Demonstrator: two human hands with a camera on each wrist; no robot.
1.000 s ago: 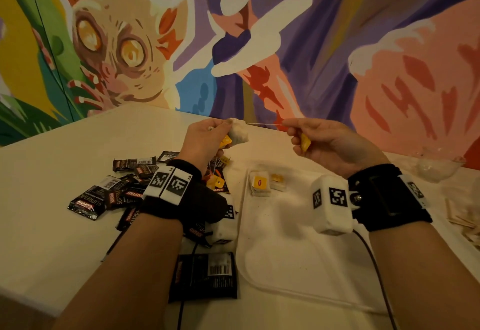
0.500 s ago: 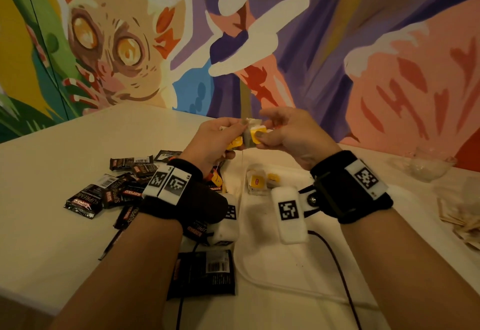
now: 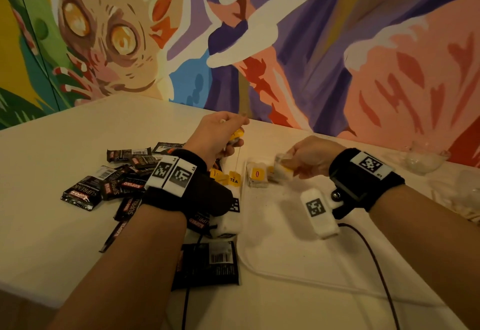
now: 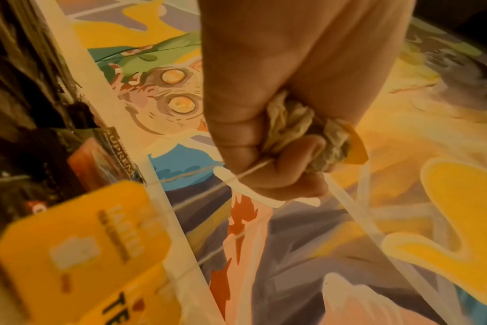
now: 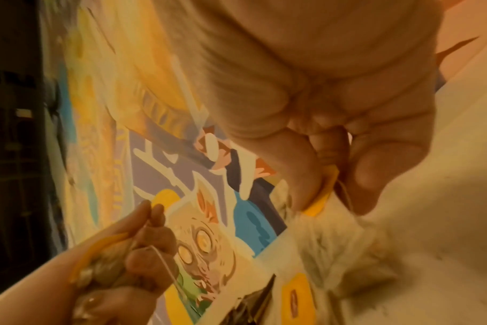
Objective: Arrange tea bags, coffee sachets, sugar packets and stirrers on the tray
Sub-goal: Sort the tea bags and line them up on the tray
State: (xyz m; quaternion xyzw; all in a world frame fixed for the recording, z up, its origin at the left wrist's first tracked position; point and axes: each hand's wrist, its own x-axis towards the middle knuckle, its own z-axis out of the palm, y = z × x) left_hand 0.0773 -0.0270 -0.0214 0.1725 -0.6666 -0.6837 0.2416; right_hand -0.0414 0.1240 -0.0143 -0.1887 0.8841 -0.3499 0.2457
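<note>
A crumpled tea bag [image 4: 289, 123] is clenched in the left hand [image 3: 218, 134], whose fingers are curled tight round it above the table [image 3: 52, 173], close to the far edge. From this fist a thin string [image 3: 237, 159] hangs straight down to a yellow tag [image 3: 233, 179] marked TEA, which is seen among other yellow tags just left of the tray's left rim. A second yellow tag [image 4: 357, 149] is pressed against the bag inside the same grip.

A second tea bag [image 3: 281, 167] is pinched by its yellow label between thumb and fingertips of the right hand [image 3: 311, 156], held low over the far left part of the white tray [image 3: 285, 251] (whether the bag touches the tray surface cannot be told, as it is blurred). Just left of it, one tea bag with a yellow label [image 3: 257, 175] lies on the tray in the far left corner.

Dark coffee sachets [image 3: 117, 181] are heaped on the table left of the tray, partly hidden under the left wrist, and one more dark sachet [image 3: 207, 264] lies alone near the front edge, just beside the tray's left rim. A clear glass bowl [image 3: 423, 158] stands towards the far right corner of the table, and pale wooden stirrers [image 3: 465, 210] are seen at the right edge
</note>
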